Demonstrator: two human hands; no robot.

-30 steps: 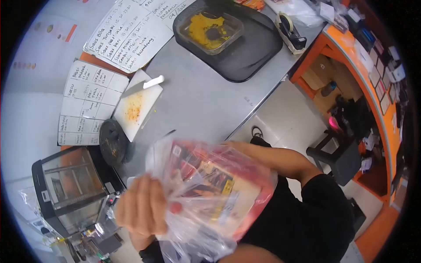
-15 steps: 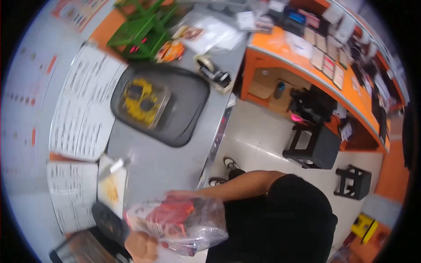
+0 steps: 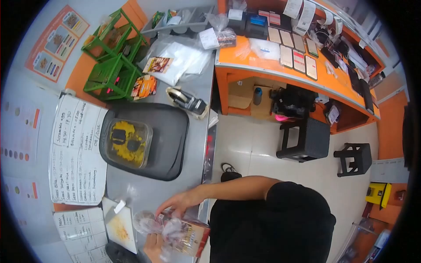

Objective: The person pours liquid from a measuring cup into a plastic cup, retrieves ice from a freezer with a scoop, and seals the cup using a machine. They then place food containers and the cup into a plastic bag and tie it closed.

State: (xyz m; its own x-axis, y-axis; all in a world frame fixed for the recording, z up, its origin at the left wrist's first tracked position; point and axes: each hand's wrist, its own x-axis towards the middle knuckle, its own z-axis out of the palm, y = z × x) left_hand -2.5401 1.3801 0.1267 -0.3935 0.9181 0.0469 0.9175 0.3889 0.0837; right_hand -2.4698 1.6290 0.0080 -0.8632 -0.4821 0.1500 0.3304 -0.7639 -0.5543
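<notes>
A clear plastic bag (image 3: 191, 236) with a printed red-and-tan food package inside sits low in the view, near the counter's front edge. My left hand (image 3: 153, 246) is closed on the bag's gathered plastic. From above, my right hand (image 3: 182, 202) reaches down with bent fingers gripping the plastic near its top; the fingertips are partly hidden by it. A bunched puff of clear plastic (image 3: 147, 222) stands out between and left of the hands. Beside them lies a stained white cutting board (image 3: 119, 225) with a white-handled tool (image 3: 118, 206) on it.
On the grey counter (image 3: 131, 186) a dark tray (image 3: 169, 151) holds a clear container (image 3: 129, 143) of yellow food. Beyond are a tape dispenser (image 3: 188, 101), green racks (image 3: 107, 79) and plastic bags (image 3: 182, 61). Phones (image 3: 286, 57) lie on the orange desk; black stools (image 3: 302, 140) stand on the floor.
The view has shifted, and the counter items appear lower and further left. My right hand, hidden behind the bag before, now shows at its top. The bag's plastic is more bunched.
</notes>
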